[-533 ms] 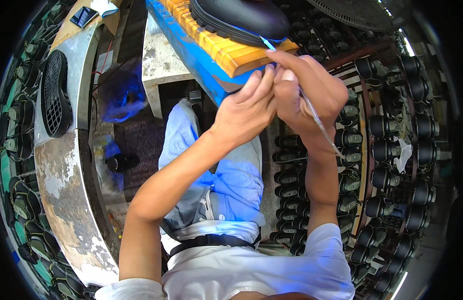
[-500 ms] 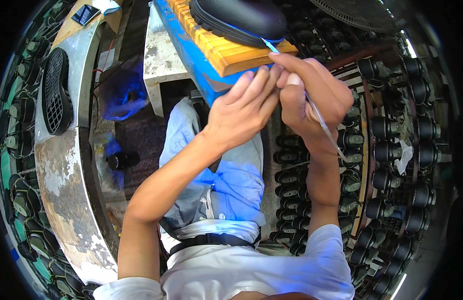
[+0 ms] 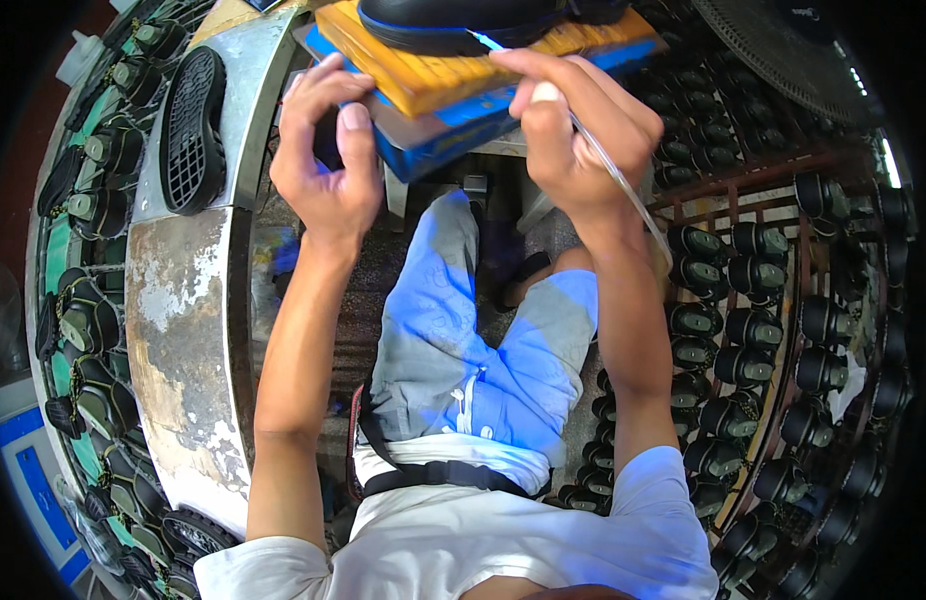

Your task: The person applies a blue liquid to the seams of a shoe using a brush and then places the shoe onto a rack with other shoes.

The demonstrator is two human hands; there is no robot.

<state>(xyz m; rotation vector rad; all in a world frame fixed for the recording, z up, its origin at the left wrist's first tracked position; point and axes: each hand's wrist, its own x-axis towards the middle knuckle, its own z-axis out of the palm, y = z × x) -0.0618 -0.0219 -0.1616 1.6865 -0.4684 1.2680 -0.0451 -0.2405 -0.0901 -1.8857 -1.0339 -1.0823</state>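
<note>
A black shoe with a dark sole rests on a slatted yellow board, and its upper part is cut off by the top of the picture. Beneath that board lies a blue base. My right hand pinches a slender, clear, brush-like tool. The tool's pale tip reaches the shoe's lower edge. At the left corner of the board is my left hand, fingers bent and thumb apart, seemingly touching the board's side and gripping nothing that I can see.
On the left, a loose black shoe sole lies on a worn metal bench. Racks of dark shoes stand on the right, with more shoes at the far left. A round fan guard is at the upper right.
The board and shoe have turned, and the board looks blurred. My left hand has moved left, away from my right hand, to the board's corner. My right hand still holds the tool.
</note>
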